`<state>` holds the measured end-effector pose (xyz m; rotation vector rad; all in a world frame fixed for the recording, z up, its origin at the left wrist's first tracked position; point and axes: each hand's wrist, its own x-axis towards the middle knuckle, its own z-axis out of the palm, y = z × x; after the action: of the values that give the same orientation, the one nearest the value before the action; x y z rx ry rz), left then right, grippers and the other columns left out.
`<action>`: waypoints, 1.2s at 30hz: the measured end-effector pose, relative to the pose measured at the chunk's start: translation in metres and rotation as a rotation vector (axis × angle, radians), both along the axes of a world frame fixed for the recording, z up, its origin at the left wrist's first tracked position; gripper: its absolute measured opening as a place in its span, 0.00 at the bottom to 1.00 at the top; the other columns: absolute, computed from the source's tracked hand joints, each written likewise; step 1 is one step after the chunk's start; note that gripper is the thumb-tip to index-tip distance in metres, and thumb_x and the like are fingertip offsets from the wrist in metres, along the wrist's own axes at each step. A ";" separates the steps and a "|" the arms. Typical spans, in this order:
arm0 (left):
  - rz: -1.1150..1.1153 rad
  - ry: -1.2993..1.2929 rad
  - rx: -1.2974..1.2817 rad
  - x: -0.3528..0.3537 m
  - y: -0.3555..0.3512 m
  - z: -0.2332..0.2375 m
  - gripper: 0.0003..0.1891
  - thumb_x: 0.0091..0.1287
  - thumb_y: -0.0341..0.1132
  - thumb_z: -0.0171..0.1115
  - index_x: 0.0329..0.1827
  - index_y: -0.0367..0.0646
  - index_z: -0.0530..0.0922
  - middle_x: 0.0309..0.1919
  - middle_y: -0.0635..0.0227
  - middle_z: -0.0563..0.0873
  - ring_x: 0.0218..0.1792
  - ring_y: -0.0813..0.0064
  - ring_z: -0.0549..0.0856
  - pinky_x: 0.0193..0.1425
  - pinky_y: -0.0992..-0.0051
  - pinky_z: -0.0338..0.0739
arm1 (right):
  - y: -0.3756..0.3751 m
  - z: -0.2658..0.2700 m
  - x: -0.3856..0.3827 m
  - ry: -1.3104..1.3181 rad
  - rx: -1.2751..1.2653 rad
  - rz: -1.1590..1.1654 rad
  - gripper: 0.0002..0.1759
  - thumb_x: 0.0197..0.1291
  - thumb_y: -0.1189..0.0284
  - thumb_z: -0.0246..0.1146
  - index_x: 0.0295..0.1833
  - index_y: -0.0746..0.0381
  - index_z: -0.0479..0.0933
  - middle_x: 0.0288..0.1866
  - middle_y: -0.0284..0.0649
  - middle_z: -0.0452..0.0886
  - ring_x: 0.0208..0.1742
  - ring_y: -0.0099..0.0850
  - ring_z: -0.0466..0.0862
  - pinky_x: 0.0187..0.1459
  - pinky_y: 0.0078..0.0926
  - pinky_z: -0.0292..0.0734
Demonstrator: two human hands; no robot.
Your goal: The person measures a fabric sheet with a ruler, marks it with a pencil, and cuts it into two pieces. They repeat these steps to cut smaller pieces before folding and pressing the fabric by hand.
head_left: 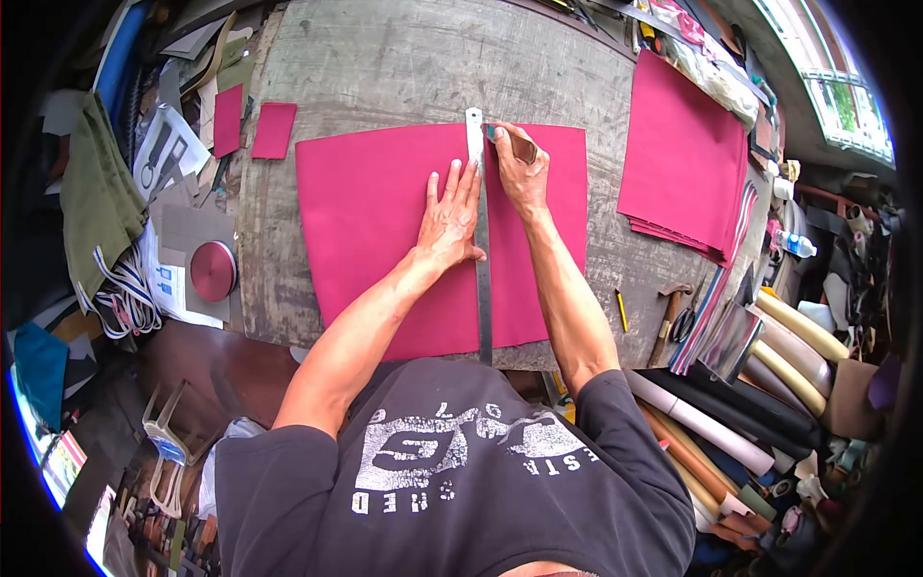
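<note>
A large piece of magenta sheet material (pixel 370 231) lies flat on the worktable, with a long metal ruler (pixel 484 298) running across it from far edge to near edge. My left hand (pixel 450 223) is open and pressed flat on the sheet, its fingers spread and their tips against the ruler's left side. Just right of the ruler's far end, my right hand (pixel 523 175) is closed around a small teal-tipped tool (pixel 491 133). Its fingers hide most of the tool, so its kind cannot be made out. The tip is beside the ruler's edge, close to the sheet's far edge.
A stack of magenta sheets (pixel 683 154) lies at the table's right. A yellow pencil (pixel 621 310), a hammer (pixel 667 322) and scissors (pixel 684 325) are near the front right. Two small magenta pieces (pixel 275 131) and a ribbon roll (pixel 212 270) lie left. Material rolls (pixel 707 423) stand below right.
</note>
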<state>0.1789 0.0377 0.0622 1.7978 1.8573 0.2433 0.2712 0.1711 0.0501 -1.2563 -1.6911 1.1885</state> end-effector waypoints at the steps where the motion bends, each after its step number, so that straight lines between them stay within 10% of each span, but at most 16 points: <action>1: -0.005 -0.002 -0.009 -0.001 0.000 0.001 0.76 0.32 0.57 0.88 0.82 0.30 0.50 0.84 0.50 0.49 0.85 0.48 0.45 0.84 0.41 0.42 | 0.000 0.001 0.000 0.003 -0.007 0.007 0.11 0.72 0.71 0.65 0.52 0.66 0.85 0.37 0.36 0.89 0.39 0.18 0.84 0.42 0.22 0.80; 25: -0.071 0.033 -0.109 -0.009 0.007 0.014 0.69 0.42 0.56 0.85 0.82 0.32 0.53 0.85 0.51 0.47 0.85 0.49 0.43 0.84 0.42 0.41 | 0.001 -0.001 -0.010 0.044 -0.004 0.006 0.10 0.72 0.74 0.64 0.52 0.67 0.85 0.37 0.38 0.90 0.38 0.19 0.86 0.40 0.22 0.80; 32: -0.053 0.005 -0.064 -0.007 0.005 0.008 0.68 0.39 0.54 0.86 0.81 0.30 0.55 0.84 0.50 0.49 0.85 0.48 0.45 0.84 0.41 0.44 | 0.018 0.014 -0.018 -0.399 0.094 0.052 0.12 0.68 0.64 0.64 0.47 0.59 0.87 0.34 0.51 0.88 0.38 0.49 0.89 0.42 0.41 0.84; 36: -0.032 0.000 -0.007 -0.004 0.003 0.001 0.70 0.36 0.53 0.87 0.81 0.29 0.55 0.84 0.50 0.50 0.84 0.47 0.47 0.83 0.39 0.45 | 0.006 0.009 -0.005 -0.384 0.110 0.075 0.12 0.67 0.63 0.65 0.47 0.58 0.87 0.34 0.50 0.88 0.38 0.49 0.89 0.42 0.43 0.85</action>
<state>0.1750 0.0405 0.0635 1.8217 1.8253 0.2248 0.2667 0.1775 0.0591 -1.4296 -2.0652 0.9211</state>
